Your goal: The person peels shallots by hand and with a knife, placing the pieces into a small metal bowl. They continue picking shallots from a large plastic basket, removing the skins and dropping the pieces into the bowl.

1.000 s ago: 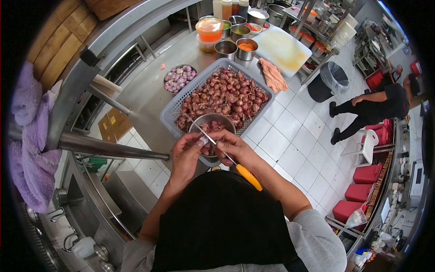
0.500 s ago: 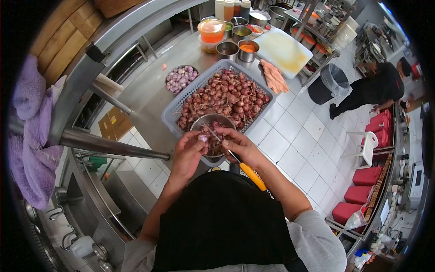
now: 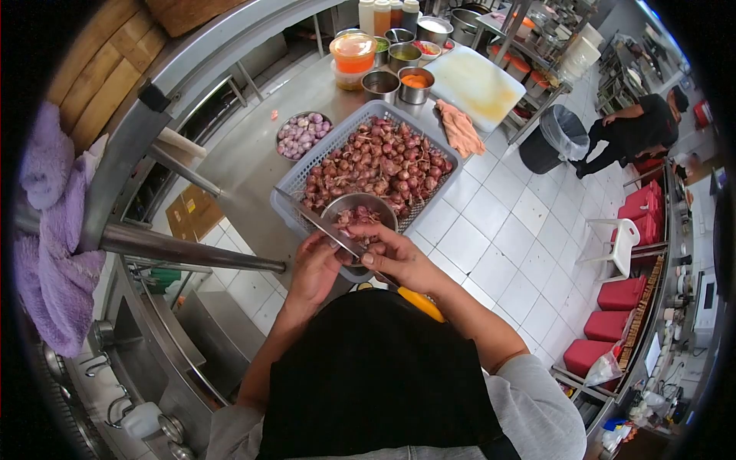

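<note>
Head view: my right hand [image 3: 399, 261] grips the knife [image 3: 322, 226], its blade pointing toward 10 o'clock. My left hand [image 3: 313, 270] is curled shut against the blade, pinching a shallot hidden in its fingers, over the steel bowl [image 3: 360, 195] of skins. At 11 o'clock a small bowl [image 3: 278, 138] holds peeled bulbs. The basket [image 3: 290, 184] at 12 is heaped with unpeeled ones, so I judge most of the work lies ahead.

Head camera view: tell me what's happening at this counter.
A person works at a steel counter. The right hand grips an orange-handled knife; the left hand pinches what looks like a shallot against its blade, above a metal bowl. Behind stand a basket of unpeeled shallots and a second bowl of peeled ones.
</note>
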